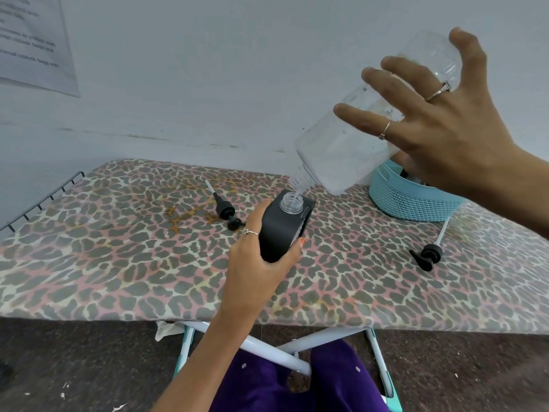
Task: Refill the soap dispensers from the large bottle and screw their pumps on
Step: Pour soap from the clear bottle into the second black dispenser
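My left hand (261,263) grips a black square soap dispenser (282,230) standing on the leopard-print board (118,257), its clear threaded neck uncovered. My right hand (445,129) holds the large clear bottle (350,144) tipped steeply, mouth down right over the dispenser's neck. A thin clear stream runs from the mouth into the neck. One black pump (225,209) with its white tube lies on the board left of the dispenser. A second black pump (427,254) lies on the right, its tube pointing toward the basket.
A light blue woven basket (416,200) sits at the back right of the board, with something dark inside it. A black wire rack (44,200) edges the board's left end. The wall stands close behind. White crossed legs show below the front edge.
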